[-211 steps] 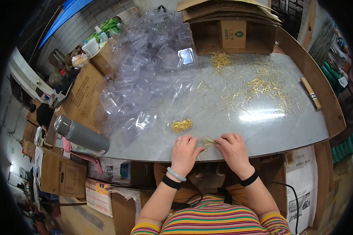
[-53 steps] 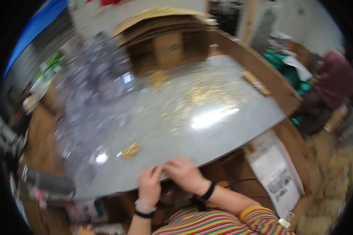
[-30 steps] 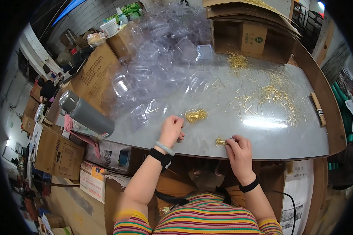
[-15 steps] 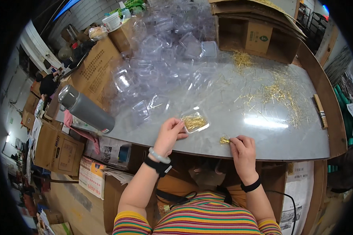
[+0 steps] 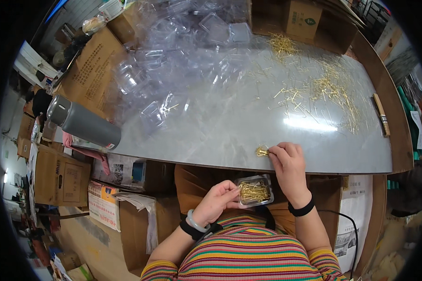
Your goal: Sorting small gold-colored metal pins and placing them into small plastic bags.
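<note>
Print by location: cardboard box [image 5: 297, 29] at far edge of table [image 5: 211, 122] has green characters plus a green emblem; big cardboard panel [image 5: 86, 77] along left edge has rows of dark characters; carton [image 5: 77, 187] beyond near left corner has large dark lettering and a framed print block; printed sheet [image 5: 103, 213] beside that carton has red characters by an orange picture; newspaper [image 5: 356, 203] below near right corner has a dark headline, photo lower down; bottle [image 5: 88, 125] at near left corner has a small label near its base, too small to read
</note>
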Available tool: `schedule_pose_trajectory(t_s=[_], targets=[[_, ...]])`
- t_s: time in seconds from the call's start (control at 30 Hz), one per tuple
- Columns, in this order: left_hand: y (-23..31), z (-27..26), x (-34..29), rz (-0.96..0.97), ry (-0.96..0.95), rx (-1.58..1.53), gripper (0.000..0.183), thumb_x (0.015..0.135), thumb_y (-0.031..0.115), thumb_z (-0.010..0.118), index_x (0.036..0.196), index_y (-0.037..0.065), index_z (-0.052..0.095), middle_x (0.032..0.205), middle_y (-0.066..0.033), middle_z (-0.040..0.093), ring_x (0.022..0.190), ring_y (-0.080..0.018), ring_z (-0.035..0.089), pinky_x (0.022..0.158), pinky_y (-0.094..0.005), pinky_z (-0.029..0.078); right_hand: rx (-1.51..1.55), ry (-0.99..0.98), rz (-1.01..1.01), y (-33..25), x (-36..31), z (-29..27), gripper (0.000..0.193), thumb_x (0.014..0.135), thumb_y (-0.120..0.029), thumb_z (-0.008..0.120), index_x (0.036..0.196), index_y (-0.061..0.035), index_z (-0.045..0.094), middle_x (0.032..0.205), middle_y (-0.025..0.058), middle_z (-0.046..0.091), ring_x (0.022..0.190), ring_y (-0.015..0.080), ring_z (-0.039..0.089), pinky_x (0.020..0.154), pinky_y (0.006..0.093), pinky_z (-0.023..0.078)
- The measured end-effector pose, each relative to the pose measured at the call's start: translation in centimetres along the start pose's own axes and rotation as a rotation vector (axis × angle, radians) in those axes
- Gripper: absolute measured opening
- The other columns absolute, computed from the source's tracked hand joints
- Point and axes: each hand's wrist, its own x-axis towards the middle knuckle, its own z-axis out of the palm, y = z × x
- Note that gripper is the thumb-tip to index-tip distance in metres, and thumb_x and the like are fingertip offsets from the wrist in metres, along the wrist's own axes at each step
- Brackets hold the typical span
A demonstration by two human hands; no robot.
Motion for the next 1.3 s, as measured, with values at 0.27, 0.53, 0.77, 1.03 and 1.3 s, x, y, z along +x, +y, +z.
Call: schedule_pose_trajectory(t_s=[0.27,0.53,0.77,1.03,1.3], targets=[[-0.5,0.3,1.2,0.042,-0.009,0.009,0.011,0.105,0.013,0.051,0.103,0.003,0.053,0.099,-0.0053,0.061,0.092,-0.013,0.064,0.09,-0.0395,0.061,0.007,-0.144,-0.041,-2.7,-3.8,-1.2,0.021,0.081,-0.003,0.07,0.102,-0.0062,0.066,0.098,0.0091,0.06,0.092,0.0309,0.057,0.08,0.0407,0.049],[-0.4,0.5,0.2,0.13,0.0,0.165,0.011,0.105,0.012,0.051,0.102,0.001,0.053,0.103,-0.007,0.061,0.093,-0.0129,0.064,0.085,-0.0328,0.06,0.157,-0.121,-0.051,-3.0,-5.2,-0.8,0.023,0.083,-0.003,0.07,0.106,-0.0049,0.066,0.096,0.0109,0.061,0.089,0.0311,0.057,0.079,0.0414,0.049],[5.6,1.6,2.1,0.34,-0.029,0.599,0.013,0.105,0.013,0.052,0.103,0.0,0.054,0.092,-0.0034,0.06,0.077,-0.0104,0.064,0.071,-0.0241,0.053,0.202,0.017,0.006,-3.6,-1.6,-0.6,0.032,0.086,-0.002,0.068,0.118,-0.0057,0.065,0.096,0.0124,0.061,0.09,0.0328,0.057,0.08,0.0409,0.049],[6.7,3.4,5.5,0.885,0.432,1.552,0.026,0.098,0.016,0.053,0.117,-0.001,0.055,0.11,-0.0188,0.062,0.111,-0.0378,0.055,0.098,-0.0475,0.041,0.065,0.122,-0.006,-1.6,1.6,1.4,0.027,0.087,-0.004,0.067,0.113,-0.0071,0.065,0.094,0.011,0.061,0.088,0.0319,0.056,0.078,0.0419,0.048],[4.0,2.0,5.9,0.928,0.401,1.731,0.058,0.101,0.033,0.048,0.144,-0.005,0.042,0.145,-0.0227,0.047,0.138,-0.0391,0.04,0.116,-0.0518,0.025,0.007,0.1,-0.061,-1.5,1.3,1.8,0.029,0.082,-0.002,0.068,0.11,-0.0078,0.066,0.094,0.0086,0.062,0.088,0.0302,0.056,0.081,0.0411,0.047]])
